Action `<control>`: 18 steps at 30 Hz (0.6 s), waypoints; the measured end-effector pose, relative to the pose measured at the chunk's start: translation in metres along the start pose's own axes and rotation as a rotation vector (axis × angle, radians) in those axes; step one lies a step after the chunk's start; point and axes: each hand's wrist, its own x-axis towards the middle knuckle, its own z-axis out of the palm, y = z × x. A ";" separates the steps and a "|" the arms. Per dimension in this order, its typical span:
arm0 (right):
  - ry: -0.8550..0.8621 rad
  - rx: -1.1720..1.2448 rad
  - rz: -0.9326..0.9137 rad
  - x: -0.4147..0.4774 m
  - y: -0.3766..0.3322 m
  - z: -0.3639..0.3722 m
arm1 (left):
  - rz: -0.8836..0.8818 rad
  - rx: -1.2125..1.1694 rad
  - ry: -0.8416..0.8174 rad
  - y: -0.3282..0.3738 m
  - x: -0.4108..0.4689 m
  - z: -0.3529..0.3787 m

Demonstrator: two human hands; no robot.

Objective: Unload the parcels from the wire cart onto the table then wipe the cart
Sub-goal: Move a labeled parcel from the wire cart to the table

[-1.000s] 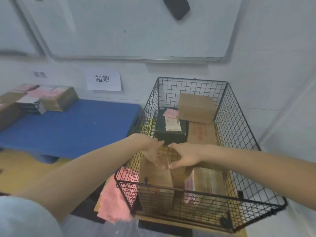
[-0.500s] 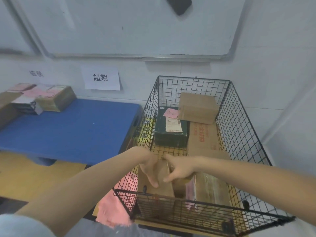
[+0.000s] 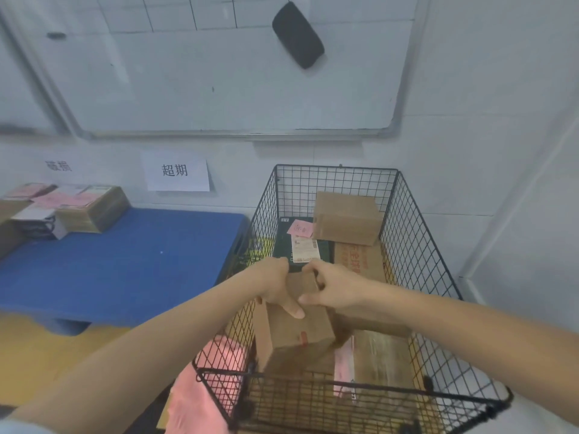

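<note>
A black wire cart [image 3: 413, 245] stands at the right and holds several parcels. Both hands grip one brown cardboard parcel [image 3: 300, 332] at its top edge, lifted and tilted inside the cart's near end. My left hand [image 3: 275, 286] holds its left top corner, thumb down the front face. My right hand [image 3: 332, 286] pinches the top edge on the right. Deeper in the cart lie a dark green box [image 3: 300, 245] with labels, a brown box [image 3: 344, 217] and a flat carton with red print [image 3: 360, 258]. The blue table [image 3: 125, 261] is on the left.
Several parcels with pink slips [image 3: 78, 208] are stacked at the table's far left. A pink cloth [image 3: 200, 396] hangs at the cart's near left corner. A whiteboard [image 3: 219, 73] and paper signs hang on the wall behind. A taped carton [image 3: 382, 361] lies under my right arm.
Both hands have closed on the brown parcel and raised it, tilting it up out of the cart's near end. The view has tipped upward.
</note>
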 end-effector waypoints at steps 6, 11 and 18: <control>0.204 0.019 -0.065 -0.015 -0.023 -0.048 | 0.026 0.209 0.297 0.027 -0.019 -0.045; 0.341 0.024 -0.093 -0.023 -0.031 -0.068 | 0.003 0.250 0.456 0.037 -0.019 -0.063; 0.471 0.065 -0.027 -0.024 -0.025 -0.074 | 0.113 -0.077 0.559 0.048 -0.026 -0.058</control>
